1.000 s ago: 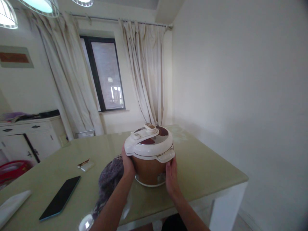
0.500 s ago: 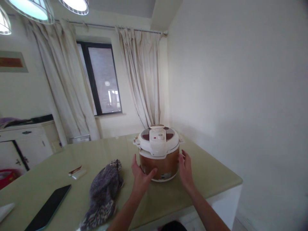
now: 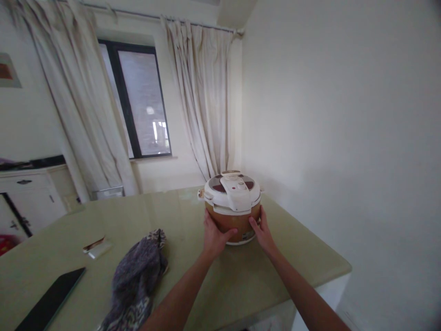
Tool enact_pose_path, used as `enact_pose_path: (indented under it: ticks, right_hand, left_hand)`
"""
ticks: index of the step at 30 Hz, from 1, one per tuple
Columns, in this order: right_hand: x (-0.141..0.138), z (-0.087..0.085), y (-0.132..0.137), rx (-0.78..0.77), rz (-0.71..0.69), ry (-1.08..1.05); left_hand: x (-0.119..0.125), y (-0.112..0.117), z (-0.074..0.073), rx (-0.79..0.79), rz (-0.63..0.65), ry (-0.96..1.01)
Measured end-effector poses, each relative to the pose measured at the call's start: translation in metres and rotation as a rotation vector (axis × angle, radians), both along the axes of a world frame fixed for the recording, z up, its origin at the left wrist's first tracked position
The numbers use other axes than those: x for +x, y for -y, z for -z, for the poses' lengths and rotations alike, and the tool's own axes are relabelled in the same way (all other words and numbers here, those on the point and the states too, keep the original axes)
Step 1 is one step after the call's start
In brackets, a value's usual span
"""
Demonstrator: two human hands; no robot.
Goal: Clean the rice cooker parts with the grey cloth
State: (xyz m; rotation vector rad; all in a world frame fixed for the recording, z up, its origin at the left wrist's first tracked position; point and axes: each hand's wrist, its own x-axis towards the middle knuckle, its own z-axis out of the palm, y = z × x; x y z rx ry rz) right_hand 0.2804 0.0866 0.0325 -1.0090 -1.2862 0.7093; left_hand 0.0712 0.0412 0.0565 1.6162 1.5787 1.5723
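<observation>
An electric pressure cooker with a white lid and a shiny copper-brown body stands upright on the pale green table. Its lid is closed, with a raised white spine and a small knob on top. My left hand presses against the cooker's near left side, thumb laid across the front of the body. On the opposite side, my right hand grips the lower body, its thumb on the front near a small label. The fingertips at the far sides are partly hidden behind the cooker.
Left of my arms lies a crumpled grey-purple knitted cloth. Farther left are a dark phone or tablet and a small white item with a brown strip. A white wall runs along the right; curtains hang behind the table.
My hands have closed in on the cooker, which now stands slightly farther away and turned, its lid spine and label shifted rightward. The view has also shifted a little.
</observation>
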Motion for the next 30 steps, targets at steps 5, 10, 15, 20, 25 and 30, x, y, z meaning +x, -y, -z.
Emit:
enact_pose_path:
  ticks: [5, 10, 15, 20, 25, 30]
  right_hand:
    - [0.005, 0.005, -0.031, -0.063, 0.126, 0.077]
    - [-0.008, 0.039, -0.028, 0.014, 0.238, 0.241]
    - [-0.005, 0.052, -0.023, 0.028, 0.246, 0.329]
    - [0.002, 0.043, -0.021, -0.061, 0.254, 0.235]
    - [0.002, 0.030, -0.011, -0.054, 0.271, 0.245]
    - [-0.038, 0.005, 0.022, 0.026, 0.112, 0.340]
  left_hand:
    - [0.035, -0.046, -0.005, -0.039, -0.076, -0.059]
    - [0.057, -0.089, -0.011, -0.145, -0.116, -0.102]
    - [0.031, -0.100, -0.028, -0.271, 0.025, -0.257]
    - [-0.048, -0.044, -0.026, -0.264, 0.238, -0.808]
    - [-0.161, 0.043, -0.016, -0.247, -0.161, -1.099]
    - [-0.245, 0.087, -0.027, -0.405, -0.387, -0.530]
